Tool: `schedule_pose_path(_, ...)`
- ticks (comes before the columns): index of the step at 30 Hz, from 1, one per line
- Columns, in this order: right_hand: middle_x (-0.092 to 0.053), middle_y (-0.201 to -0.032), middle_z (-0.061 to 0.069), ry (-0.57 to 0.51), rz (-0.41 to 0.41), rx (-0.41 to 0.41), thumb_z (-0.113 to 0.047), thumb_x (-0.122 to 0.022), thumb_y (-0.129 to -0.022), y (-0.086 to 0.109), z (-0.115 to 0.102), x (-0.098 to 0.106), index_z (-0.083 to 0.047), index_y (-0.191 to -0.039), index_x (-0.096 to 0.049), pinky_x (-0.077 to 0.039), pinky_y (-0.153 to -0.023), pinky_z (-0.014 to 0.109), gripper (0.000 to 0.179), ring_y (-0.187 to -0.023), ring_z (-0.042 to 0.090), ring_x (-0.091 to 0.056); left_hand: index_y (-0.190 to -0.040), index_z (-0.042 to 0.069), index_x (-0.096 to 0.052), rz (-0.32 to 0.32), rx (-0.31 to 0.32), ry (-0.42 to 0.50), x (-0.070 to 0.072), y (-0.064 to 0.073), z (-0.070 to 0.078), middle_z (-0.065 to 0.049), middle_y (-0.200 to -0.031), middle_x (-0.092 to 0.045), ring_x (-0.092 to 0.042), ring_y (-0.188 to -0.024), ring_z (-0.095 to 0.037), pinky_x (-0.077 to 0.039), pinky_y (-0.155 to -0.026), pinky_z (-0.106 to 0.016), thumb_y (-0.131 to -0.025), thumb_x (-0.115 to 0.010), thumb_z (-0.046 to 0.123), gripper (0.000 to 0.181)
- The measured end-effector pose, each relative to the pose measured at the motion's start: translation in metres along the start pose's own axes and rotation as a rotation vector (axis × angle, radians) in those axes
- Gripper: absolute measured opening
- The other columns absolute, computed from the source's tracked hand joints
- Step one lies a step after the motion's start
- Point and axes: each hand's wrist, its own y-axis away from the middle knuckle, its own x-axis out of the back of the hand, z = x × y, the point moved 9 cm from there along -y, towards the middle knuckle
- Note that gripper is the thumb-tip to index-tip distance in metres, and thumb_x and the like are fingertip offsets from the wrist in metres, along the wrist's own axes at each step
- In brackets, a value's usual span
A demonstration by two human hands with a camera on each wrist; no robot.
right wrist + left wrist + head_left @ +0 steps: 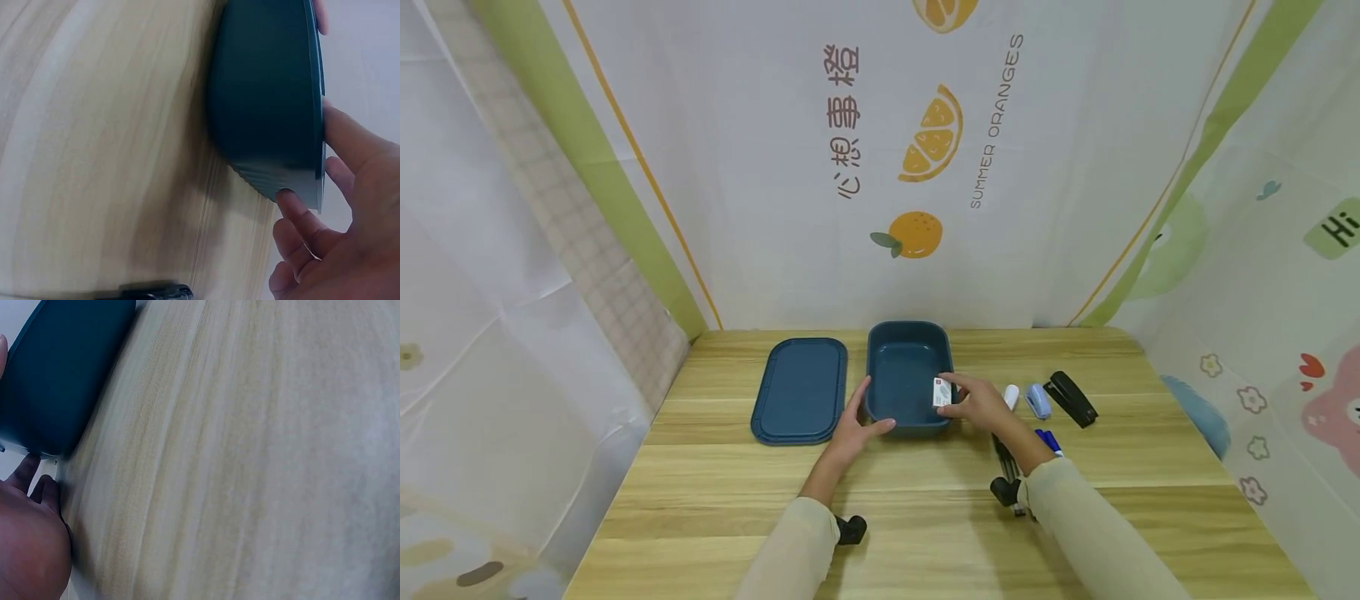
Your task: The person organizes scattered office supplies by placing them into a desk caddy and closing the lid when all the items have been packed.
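A deep dark-blue plastic storage box stands upright on the table with its top uncovered. My right hand is at its right side and pinches a small white carton with a red mark, seen over the inside of the storage box. In the right wrist view the fingers of that hand lie around the storage box's rim and side, and the carton is hidden. My left hand is at the near left corner, thumb spread from the fingers, fingertips right at the storage box's wall.
The matching blue lid lies flat on the left. To the right are a black stapler, a small light-blue stapler, a white rounded item and blue-capped pens. Dark pens lie partly under my right forearm. A printed curtain hangs behind.
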Motion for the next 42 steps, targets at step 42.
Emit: schedule_pose_path(42,-0.058,-0.098,0.016,-0.015,0.242,0.173,-0.018,-0.081,-0.08,0.065,0.052,0.037,-0.003,-0.134,-0.057,-0.043,-0.067,0.037,0.061,-0.08,0.027,-0.051,-0.157,0.013,-0.02,0.01,0.003,-0.006,-0.001,-0.001,0.0,-0.02,-0.16,-0.011,-0.009,-0.145,-0.038,-0.017,-0.114,-0.053,-0.086,-0.076,0.013,0.09)
